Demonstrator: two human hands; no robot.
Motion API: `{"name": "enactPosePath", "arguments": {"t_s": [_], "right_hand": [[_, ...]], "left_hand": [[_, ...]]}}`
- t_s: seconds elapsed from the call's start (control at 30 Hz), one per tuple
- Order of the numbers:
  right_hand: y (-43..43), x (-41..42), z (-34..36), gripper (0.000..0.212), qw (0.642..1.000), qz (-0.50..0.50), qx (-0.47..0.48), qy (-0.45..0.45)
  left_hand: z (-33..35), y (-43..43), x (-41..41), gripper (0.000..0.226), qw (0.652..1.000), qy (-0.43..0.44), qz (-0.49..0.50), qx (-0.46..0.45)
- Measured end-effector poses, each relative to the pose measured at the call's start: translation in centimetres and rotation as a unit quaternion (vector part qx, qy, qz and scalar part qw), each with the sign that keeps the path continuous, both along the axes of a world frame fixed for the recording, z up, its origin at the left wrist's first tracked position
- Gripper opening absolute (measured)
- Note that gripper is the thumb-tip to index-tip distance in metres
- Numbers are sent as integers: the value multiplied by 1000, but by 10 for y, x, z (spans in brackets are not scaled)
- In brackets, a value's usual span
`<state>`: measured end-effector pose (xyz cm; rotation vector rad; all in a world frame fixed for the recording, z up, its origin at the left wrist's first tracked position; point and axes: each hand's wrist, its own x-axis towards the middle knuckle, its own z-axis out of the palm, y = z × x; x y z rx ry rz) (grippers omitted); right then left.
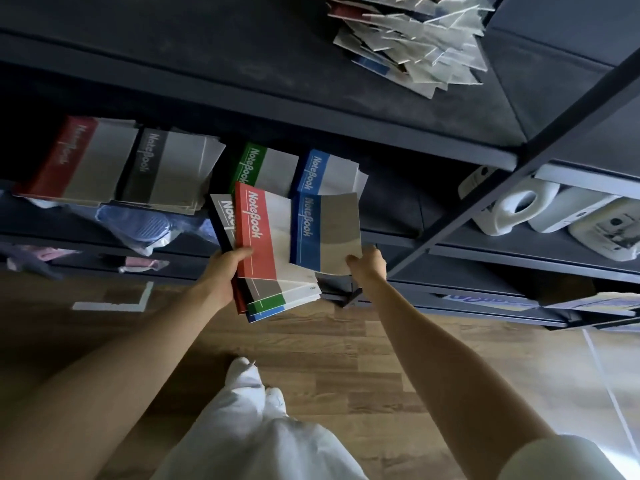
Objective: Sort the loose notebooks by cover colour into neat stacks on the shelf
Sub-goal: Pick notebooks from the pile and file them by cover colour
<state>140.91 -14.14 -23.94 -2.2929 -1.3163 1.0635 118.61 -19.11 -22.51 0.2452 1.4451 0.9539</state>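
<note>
My left hand (227, 271) grips a fanned bundle of notebooks (273, 258) in front of the dark shelf (391, 206); a red cover lies on top, with grey, green and blue edges below it. My right hand (369, 263) pinches the lower corner of a single blue notebook (325, 233), held just below the blue stack (329, 173). On the shelf, from left to right, sit a red stack (83, 157), a grey stack (169, 171), a green stack (266, 169) and the blue stack.
A loose heap of notebooks (408, 39) lies on the shelf board above. White appliances (554, 209) fill the shelf bay to the right. Bagged items (142, 226) sit on the lower shelf at left. Wooden floor (346, 358) spreads below me.
</note>
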Motion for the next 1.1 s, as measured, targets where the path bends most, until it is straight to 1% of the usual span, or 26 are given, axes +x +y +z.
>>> {"name": "enactPosePath", "arguments": {"t_s": [0.07,0.1,0.2,0.33,0.4,0.47,0.57,0.63,0.7,0.9,0.97,1.0,1.03,1.07,1.1], "right_hand": [[18,-5,-3,15,1000,-23,6,-1],[26,-7,-3,16,999,-43,11,3],[48,-14,-8,25,994,-107,17,30],[70,-15,-15,27,984,-168,15,66],[81,-16,-19,27,983,-174,15,48],[89,-21,-21,22,985,-171,10,32],[100,-26,-28,13,981,-188,1,54],[104,-27,-34,14,979,-194,1,56],[105,-26,-38,21,980,-195,2,51],[92,-26,-27,34,987,-161,3,7],[83,-34,-17,34,993,-120,-4,-15],[79,-40,-12,29,996,-81,-15,-21],[74,-46,-6,22,999,-34,-36,-5],[69,-54,1,17,997,11,-73,29],[63,-62,10,21,988,49,-127,78]], "left_hand": [[1,11,-8,36,1000,5,1,0],[1,16,-13,36,1000,8,3,-2],[1,32,-26,34,1000,14,10,-8],[-2,49,-41,37,1000,16,8,-12],[-2,55,-46,38,1000,18,5,-18],[-3,59,-50,37,1000,20,-6,-21],[-4,63,-53,38,999,27,-24,-23],[-5,65,-55,38,999,32,-27,-27],[-6,66,-56,37,998,34,-31,-30],[-5,65,-50,28,999,30,-32,-21],[-3,62,-46,24,999,24,-26,-16],[-3,60,-44,23,999,22,-26,-13],[-2,57,-42,22,999,20,-26,-10],[0,54,-39,20,1000,16,-25,-6],[2,51,-37,18,1000,13,-22,-1]]}}
